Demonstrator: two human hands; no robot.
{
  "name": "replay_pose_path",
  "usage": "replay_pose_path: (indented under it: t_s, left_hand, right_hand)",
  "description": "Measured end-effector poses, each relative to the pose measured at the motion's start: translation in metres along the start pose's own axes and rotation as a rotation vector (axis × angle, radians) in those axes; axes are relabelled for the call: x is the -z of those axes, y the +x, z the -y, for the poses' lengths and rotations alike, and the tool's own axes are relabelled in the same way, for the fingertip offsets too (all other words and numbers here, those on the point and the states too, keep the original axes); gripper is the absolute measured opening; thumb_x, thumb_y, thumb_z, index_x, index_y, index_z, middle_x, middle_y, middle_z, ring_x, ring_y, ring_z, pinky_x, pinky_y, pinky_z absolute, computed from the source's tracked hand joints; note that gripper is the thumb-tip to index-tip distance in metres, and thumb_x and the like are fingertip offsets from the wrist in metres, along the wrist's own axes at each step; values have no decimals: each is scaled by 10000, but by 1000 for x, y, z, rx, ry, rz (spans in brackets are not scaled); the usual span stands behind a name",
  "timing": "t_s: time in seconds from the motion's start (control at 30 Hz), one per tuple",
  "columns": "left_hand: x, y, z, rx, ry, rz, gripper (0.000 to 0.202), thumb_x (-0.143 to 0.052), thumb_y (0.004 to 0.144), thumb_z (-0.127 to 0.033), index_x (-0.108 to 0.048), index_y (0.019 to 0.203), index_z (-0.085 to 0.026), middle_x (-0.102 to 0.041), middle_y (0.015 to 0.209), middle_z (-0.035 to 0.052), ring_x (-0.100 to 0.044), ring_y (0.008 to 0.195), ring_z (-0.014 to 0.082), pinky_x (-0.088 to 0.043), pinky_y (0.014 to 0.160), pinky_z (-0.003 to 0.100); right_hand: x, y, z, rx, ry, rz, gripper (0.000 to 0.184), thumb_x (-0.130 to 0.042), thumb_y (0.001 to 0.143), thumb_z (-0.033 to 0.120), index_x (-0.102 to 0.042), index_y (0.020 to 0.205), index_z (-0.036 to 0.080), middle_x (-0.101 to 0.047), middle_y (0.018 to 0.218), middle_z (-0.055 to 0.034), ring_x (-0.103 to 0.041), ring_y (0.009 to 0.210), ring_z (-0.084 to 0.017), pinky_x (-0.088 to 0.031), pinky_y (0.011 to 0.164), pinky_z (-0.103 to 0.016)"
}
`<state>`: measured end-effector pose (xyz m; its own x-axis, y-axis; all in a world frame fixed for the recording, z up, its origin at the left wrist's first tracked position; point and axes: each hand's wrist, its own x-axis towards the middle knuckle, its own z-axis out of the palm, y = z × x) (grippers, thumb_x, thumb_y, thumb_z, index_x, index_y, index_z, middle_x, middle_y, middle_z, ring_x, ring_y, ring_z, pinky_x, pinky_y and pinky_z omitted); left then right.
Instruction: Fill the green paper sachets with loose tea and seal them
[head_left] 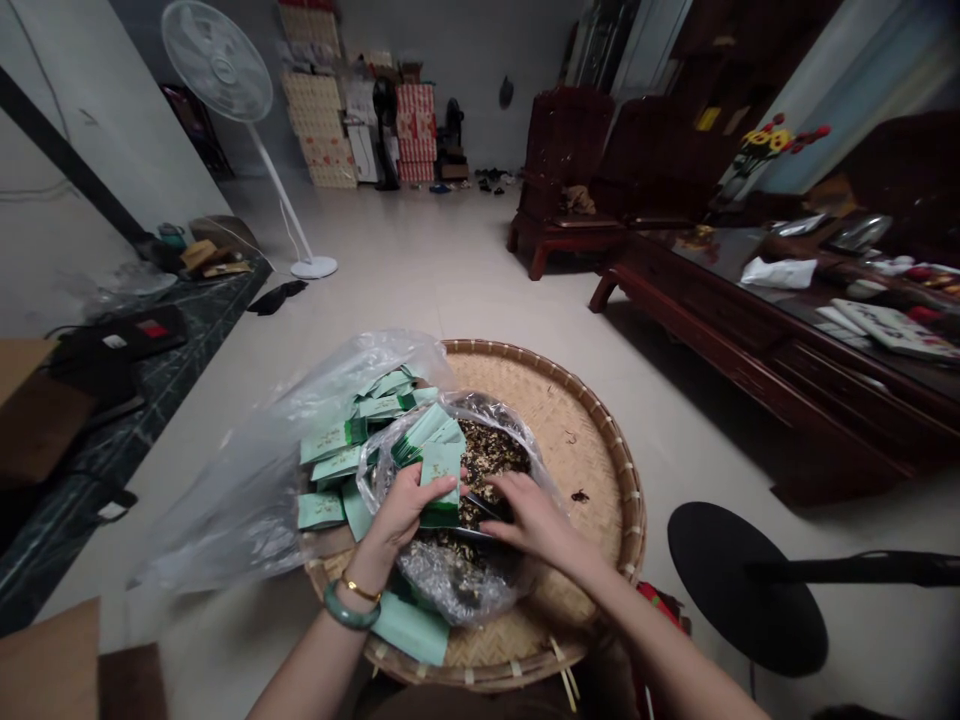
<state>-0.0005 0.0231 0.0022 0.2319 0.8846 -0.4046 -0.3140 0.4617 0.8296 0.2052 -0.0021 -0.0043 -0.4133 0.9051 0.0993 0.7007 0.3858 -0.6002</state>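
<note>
My left hand (401,512) is closed round a small stack of green packets (439,470), held at the edge of a clear bag of dark loose tea (487,455). My right hand (529,515) reaches into that bag with its fingers curled down among the leaves; what they hold is hidden. The bag lies on a round woven bamboo tray (600,440). A larger clear plastic bag (300,450) full of green packets spreads over the tray's left side. Another green packet (411,630) lies on the tray by my left wrist.
A dark stone-topped bench (150,400) with clutter runs along the left. A white standing fan (225,75) stands behind. A dark wooden table (787,330) and chairs (562,170) fill the right. A black round fan base (742,585) sits near my right arm. Stacked boxes (330,120) line the far wall.
</note>
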Motion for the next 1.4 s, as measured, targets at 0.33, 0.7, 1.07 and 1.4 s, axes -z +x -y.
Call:
replay_pose_path:
  t_s: [0.33,0.7,1.07,1.4]
  left_hand:
    - [2,-3,-3,-87,31,-51,468,-871,515,-296,-699,891,-79,-748,854,115,-713,726,220,-555,667,286]
    - [-1,-8,-6,-73,298,82,402,-843,542,-308,-720,848,-79,-743,784,78,-680,710,195,-511,673,268]
    - [-16,-12,-1,-117,489,172,349,-811,535,-283,-717,814,-95,-715,750,31,-611,686,175,-467,658,261]
    - [-9,-6,9,-18,486,249,339,-811,560,-333,-708,762,-81,-716,718,63,-641,659,185,-476,653,270]
  right_hand:
    - [-26,-24,-4,-144,-156,99,497,-711,678,168,-590,1159,148,-617,1041,-118,-588,953,-277,-500,825,-401]
    - [57,-10,0,-95,270,-36,490,-704,740,339,-598,1190,178,-647,1084,-95,-609,954,-231,-491,820,-368]
    - [61,7,30,25,180,44,273,-646,810,277,-675,1068,192,-677,888,-62,-619,791,-191,-478,708,-302]
    - [65,11,7,-194,297,-97,381,-620,815,390,-663,1112,155,-713,1003,-98,-657,832,-228,-506,688,-330]
